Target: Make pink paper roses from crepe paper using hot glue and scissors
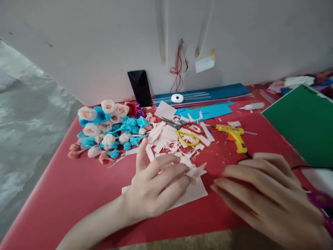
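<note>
My left hand rests on a pale pink paper sheet lying on the red table. Its fingertips pinch a small cut pink paper piece. My right hand hovers to the right of it, a little blurred, fingers stretched out together and pointing left, with nothing in them. A heap of pink paper scraps lies just beyond the left hand.
A pile of blue, white and pink paper flowers sits at the left. Yellow and red scissors lie on the scraps. A yellow glue gun, blue sheets, a green sheet, a black phone and a white glue bottle stand further off.
</note>
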The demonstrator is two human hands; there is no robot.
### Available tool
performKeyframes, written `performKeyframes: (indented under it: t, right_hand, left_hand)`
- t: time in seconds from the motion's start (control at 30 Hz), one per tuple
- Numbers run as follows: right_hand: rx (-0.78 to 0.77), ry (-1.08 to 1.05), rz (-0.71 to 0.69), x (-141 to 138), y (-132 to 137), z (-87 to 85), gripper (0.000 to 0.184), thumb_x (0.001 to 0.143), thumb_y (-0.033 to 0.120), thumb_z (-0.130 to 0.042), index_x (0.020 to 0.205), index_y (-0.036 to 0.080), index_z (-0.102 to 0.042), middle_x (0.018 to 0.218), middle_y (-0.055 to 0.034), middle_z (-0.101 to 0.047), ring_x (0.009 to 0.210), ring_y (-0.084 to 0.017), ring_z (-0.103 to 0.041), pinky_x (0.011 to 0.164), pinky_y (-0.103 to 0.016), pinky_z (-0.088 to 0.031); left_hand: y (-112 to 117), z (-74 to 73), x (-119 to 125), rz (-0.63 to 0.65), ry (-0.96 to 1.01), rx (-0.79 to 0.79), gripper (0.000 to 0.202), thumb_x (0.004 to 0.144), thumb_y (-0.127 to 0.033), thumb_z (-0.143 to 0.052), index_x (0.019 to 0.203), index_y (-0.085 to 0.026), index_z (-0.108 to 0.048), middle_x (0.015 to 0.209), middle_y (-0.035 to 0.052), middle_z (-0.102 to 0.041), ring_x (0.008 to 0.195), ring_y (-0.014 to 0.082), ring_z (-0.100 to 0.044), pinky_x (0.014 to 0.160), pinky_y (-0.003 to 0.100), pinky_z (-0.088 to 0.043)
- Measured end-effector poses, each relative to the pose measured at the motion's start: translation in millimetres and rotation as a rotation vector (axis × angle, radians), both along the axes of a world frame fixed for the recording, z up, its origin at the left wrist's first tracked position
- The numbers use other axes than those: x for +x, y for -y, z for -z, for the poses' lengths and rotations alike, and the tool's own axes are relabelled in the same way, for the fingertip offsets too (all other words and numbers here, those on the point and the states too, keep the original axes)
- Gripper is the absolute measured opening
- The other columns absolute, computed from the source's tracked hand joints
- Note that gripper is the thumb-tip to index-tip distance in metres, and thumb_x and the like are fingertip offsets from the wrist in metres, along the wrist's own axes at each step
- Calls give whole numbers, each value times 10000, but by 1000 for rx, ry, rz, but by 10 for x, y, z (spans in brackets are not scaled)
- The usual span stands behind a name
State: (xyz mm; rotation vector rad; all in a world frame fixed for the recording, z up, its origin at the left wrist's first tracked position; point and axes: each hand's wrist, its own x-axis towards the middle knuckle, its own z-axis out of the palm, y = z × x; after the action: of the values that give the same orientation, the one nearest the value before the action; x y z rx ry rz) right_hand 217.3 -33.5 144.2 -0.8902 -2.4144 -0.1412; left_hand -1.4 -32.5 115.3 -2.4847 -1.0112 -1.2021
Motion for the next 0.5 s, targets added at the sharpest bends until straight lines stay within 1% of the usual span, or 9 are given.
performKeyframes:
  t: [0.1,0.13,0.17,0.2,0.23,0.27,0.33,0.4,0.5]
  right_hand:
    - [28,-163,156,171,-56,-49,59,789,183,-583,825,230,-582,781,-1,-610,727,-168,-539,703,-333,-405]
    - [50,-210,228,255,-117,-2,76,778,179,-586,826,237,-577,773,-2,-604,723,-173,-553,700,-330,-421]
    - [-13,-224,373,352,-200,85,36,798,211,-555,806,244,-566,789,-11,-611,758,-195,-565,743,-353,-422]
    - [-93,-204,501,458,-301,208,50,802,281,-539,806,241,-569,817,-28,-619,793,-221,-570,743,-369,-428]
    - [-261,-179,640,569,-413,360,96,812,304,-504,831,235,-568,849,-41,-616,816,-227,-567,738,-371,-433]
    - [-345,-154,702,678,-527,530,113,803,300,-505,832,213,-570,819,-55,-609,760,-226,-567,696,-375,-443]
    - [-468,-129,777,870,-730,872,139,793,297,-551,815,161,-574,780,-56,-594,695,-190,-562,662,-355,-463]
    - [-578,-130,825,1007,-870,1142,213,848,330,-528,911,130,-565,869,-38,-583,751,-134,-559,704,-325,-477]
    - [-692,-194,869,1129,-971,1338,272,874,336,-500,1058,138,-537,1044,-66,-554,894,-160,-555,770,-357,-484]
  left_hand:
    - [17,28,-13,-15,2,9,114,696,-94,-652,660,-179,-584,754,-35,-702,821,171,-608,1097,587,-94]
    - [20,39,-16,-12,6,8,111,697,-98,-652,669,-182,-587,757,-33,-701,827,172,-608,1097,587,-95]
    - [21,51,-17,-7,6,2,106,696,-103,-655,683,-186,-592,767,-30,-701,838,174,-607,1097,589,-92]
    - [17,62,-17,-5,5,-1,100,695,-112,-660,700,-190,-598,776,-27,-702,845,175,-607,1096,589,-91]
    - [7,71,-15,-7,7,-4,98,693,-121,-664,715,-194,-602,782,-25,-701,848,176,-608,1096,589,-92]
    - [-8,78,-10,-12,10,-10,98,692,-128,-666,724,-197,-605,782,-24,-700,846,174,-610,1097,586,-95]
    - [-53,85,5,-24,32,-22,100,688,-128,-664,723,-200,-605,753,-26,-693,817,166,-615,1093,581,-117]
    - [-108,83,25,-30,55,-49,115,679,-109,-661,719,-202,-607,705,-31,-679,775,158,-617,1080,585,-153]
    - [-171,79,50,-33,60,-105,139,665,-86,-664,732,-198,-619,680,-23,-668,758,166,-617,1058,617,-179]
